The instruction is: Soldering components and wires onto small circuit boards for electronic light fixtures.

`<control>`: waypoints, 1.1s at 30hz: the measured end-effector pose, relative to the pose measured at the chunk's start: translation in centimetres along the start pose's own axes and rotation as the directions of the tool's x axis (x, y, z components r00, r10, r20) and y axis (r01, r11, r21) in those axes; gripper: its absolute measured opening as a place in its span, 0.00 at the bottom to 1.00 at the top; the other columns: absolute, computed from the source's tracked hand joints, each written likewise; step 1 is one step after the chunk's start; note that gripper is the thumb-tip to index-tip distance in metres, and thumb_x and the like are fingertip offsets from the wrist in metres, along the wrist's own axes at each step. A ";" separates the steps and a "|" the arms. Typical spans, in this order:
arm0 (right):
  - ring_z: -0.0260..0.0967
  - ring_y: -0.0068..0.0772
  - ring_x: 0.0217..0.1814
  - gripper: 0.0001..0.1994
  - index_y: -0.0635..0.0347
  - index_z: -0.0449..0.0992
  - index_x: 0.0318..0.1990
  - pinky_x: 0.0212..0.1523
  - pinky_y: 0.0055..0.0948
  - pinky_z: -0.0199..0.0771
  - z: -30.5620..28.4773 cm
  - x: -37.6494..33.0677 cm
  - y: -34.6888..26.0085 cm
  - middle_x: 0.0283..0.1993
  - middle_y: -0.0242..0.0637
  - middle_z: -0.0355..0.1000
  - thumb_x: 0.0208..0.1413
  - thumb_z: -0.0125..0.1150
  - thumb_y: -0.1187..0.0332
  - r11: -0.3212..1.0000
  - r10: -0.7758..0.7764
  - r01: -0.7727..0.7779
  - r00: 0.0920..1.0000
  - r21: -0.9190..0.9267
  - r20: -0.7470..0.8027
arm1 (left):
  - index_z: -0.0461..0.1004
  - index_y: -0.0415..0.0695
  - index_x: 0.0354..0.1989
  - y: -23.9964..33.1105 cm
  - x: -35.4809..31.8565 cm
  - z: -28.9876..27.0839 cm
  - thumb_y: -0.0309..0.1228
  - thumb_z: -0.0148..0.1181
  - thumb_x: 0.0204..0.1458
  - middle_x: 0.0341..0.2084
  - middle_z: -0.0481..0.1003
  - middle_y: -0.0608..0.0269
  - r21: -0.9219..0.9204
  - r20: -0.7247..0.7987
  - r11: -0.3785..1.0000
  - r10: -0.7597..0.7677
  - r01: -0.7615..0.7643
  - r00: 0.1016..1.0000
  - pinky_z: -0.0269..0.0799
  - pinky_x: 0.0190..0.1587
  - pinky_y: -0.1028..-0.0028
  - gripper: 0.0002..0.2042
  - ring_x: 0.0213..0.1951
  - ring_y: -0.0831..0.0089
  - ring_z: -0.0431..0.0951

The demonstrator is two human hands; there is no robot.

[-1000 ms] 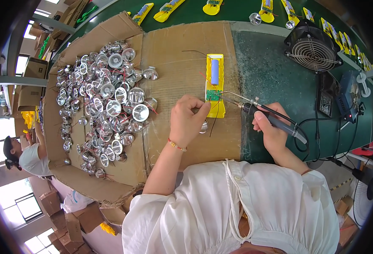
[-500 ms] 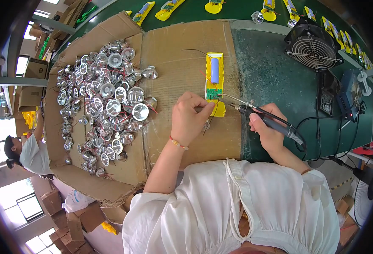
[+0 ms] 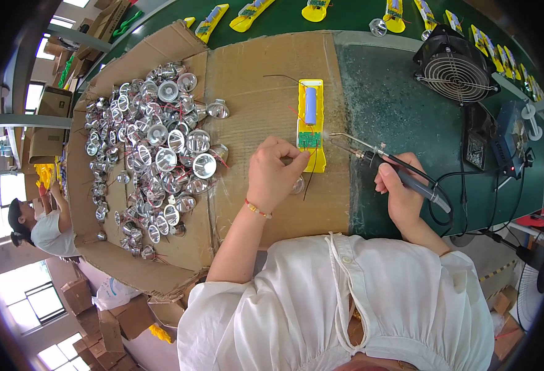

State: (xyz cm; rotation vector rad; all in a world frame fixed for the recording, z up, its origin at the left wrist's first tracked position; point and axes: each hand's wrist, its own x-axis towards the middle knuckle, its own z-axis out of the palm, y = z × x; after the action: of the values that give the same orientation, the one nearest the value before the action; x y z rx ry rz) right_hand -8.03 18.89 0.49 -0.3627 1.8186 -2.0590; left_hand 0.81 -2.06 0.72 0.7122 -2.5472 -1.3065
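Observation:
A yellow holder (image 3: 311,123) with a blue cylindrical cell and a small green circuit board lies on the cardboard (image 3: 253,74). My left hand (image 3: 274,173) rests just left of its lower end, fingers pinched on a thin wire, with a silver reflector cup (image 3: 297,184) under the fingers. My right hand (image 3: 401,195) grips a black soldering iron (image 3: 383,162); its metal tip points left and sits at the board, where a faint wisp of smoke rises.
A heap of several silver reflector cups (image 3: 154,142) fills the cardboard's left part. A black fan (image 3: 455,68) and a soldering station (image 3: 508,142) stand at the right on the green bench. More yellow holders (image 3: 253,13) lie along the far edge. Another person (image 3: 37,226) works at the left.
My left hand has shifted slightly up toward the holder's lower end. The iron's tip has moved in to the green board, and smoke now shows there.

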 end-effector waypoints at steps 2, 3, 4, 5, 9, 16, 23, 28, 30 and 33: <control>0.64 0.19 0.19 0.08 0.65 0.67 0.31 0.19 0.17 0.64 -0.3 0.1 0.0 0.22 0.36 0.69 0.50 0.59 0.71 1.000 -0.001 0.001 1.000 0.004 -0.003 | 0.76 0.38 0.24 -0.1 0.0 0.0 0.27 0.62 0.42 0.23 0.71 0.61 -0.056 -0.020 0.998 -0.004 0.003 1.000 0.68 0.27 0.78 0.05 0.23 0.76 0.72; 0.64 0.19 0.19 0.08 0.65 0.67 0.31 0.19 0.17 0.64 -0.6 0.1 -0.1 0.22 0.36 0.69 0.50 0.58 0.71 1.000 -0.002 0.002 1.000 -0.006 -0.011 | 0.77 0.40 0.23 -0.1 0.0 -0.1 0.28 0.62 0.41 0.22 0.73 0.59 -0.114 -0.040 0.993 -0.010 0.006 0.999 0.68 0.25 0.76 0.05 0.21 0.73 0.74; 0.64 0.18 0.19 0.08 0.64 0.67 0.31 0.19 0.16 0.63 -0.9 0.1 -0.1 0.22 0.36 0.69 0.50 0.58 0.71 1.000 -0.005 0.005 1.000 -0.016 -0.021 | 0.77 0.40 0.25 -0.1 0.0 -0.3 0.28 0.62 0.41 0.21 0.74 0.58 -0.256 -0.050 0.960 -0.127 0.110 0.991 0.68 0.25 0.77 0.05 0.20 0.73 0.74; 0.64 0.18 0.19 0.08 0.64 0.67 0.31 0.19 0.16 0.63 -1.3 0.1 -0.1 0.22 0.36 0.69 0.50 0.58 0.71 1.000 -0.010 0.010 1.000 -0.012 -0.029 | 0.77 0.41 0.26 -0.2 0.1 -0.7 0.28 0.62 0.42 0.20 0.75 0.58 -0.392 -0.041 0.897 -0.240 0.205 0.970 0.69 0.25 0.78 0.05 0.20 0.73 0.75; 0.64 0.18 0.19 0.07 0.64 0.67 0.32 0.19 0.16 0.63 -3.1 0.4 0.1 0.21 0.35 0.69 0.50 0.58 0.71 1.000 -0.028 0.029 0.996 0.005 -0.084 | 0.77 0.43 0.21 0.4 1.4 -0.8 0.35 0.58 0.41 0.15 0.74 0.57 0.181 0.114 0.982 -0.077 0.055 0.991 0.72 0.26 0.71 0.08 0.18 0.65 0.76; 0.63 0.18 0.19 0.06 0.64 0.68 0.31 0.19 0.16 0.63 -3.5 1.4 0.6 0.21 0.35 0.68 0.49 0.58 0.73 1.000 0.026 -0.028 0.985 -0.008 -0.171 | 0.78 0.46 0.23 6.9 17.2 2.3 0.37 0.55 0.40 0.18 0.75 0.53 0.300 0.150 0.950 0.045 -0.089 0.988 0.73 0.31 0.66 0.10 0.23 0.60 0.76; 0.65 0.18 0.19 0.06 0.64 0.67 0.29 0.20 0.17 0.65 -3.8 1.8 1.5 0.21 0.34 0.69 0.47 0.59 0.75 0.997 0.065 -0.070 0.977 -0.020 -0.203 | 0.69 0.44 0.43 8.0 28.9 5.2 0.50 0.67 0.31 0.40 0.66 0.54 0.403 -0.516 0.915 0.247 -0.022 0.820 0.68 0.43 0.69 0.31 0.41 0.60 0.72; 0.65 0.18 0.19 0.06 0.64 0.67 0.29 0.20 0.18 0.65 -3.6 1.9 1.1 0.21 0.35 0.69 0.47 0.59 0.74 0.997 0.076 -0.077 0.983 0.003 -0.167 | 0.68 0.47 0.43 5.5 29.8 5.0 0.48 0.64 0.33 0.38 0.73 0.51 0.514 -0.045 0.854 0.125 -0.085 0.991 0.67 0.46 0.67 0.28 0.43 0.58 0.73; 0.65 0.19 0.19 0.06 0.64 0.67 0.29 0.20 0.18 0.66 -3.6 1.9 1.0 0.21 0.36 0.69 0.47 0.59 0.74 0.995 0.097 -0.097 0.980 0.008 -0.175 | 0.68 0.48 0.42 6.1 27.3 5.0 0.44 0.61 0.35 0.35 0.74 0.51 0.505 -0.063 0.860 0.127 -0.078 0.990 0.68 0.44 0.65 0.24 0.40 0.56 0.73; 0.65 0.19 0.19 0.07 0.64 0.67 0.31 0.20 0.17 0.65 -3.9 2.1 1.3 0.21 0.35 0.69 0.48 0.59 0.73 0.996 0.085 -0.091 0.981 -0.025 -0.172 | 0.66 0.46 0.42 5.7 20.3 2.6 0.42 0.60 0.39 0.35 0.71 0.53 0.571 0.039 0.803 0.182 -0.171 0.983 0.69 0.42 0.64 0.22 0.39 0.58 0.73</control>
State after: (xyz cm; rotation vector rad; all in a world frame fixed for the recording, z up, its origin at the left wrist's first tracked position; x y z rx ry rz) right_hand -11.45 21.35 -1.41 -0.1146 1.9312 -2.0566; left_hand -19.62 -7.54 2.78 0.5447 -2.9228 -0.4507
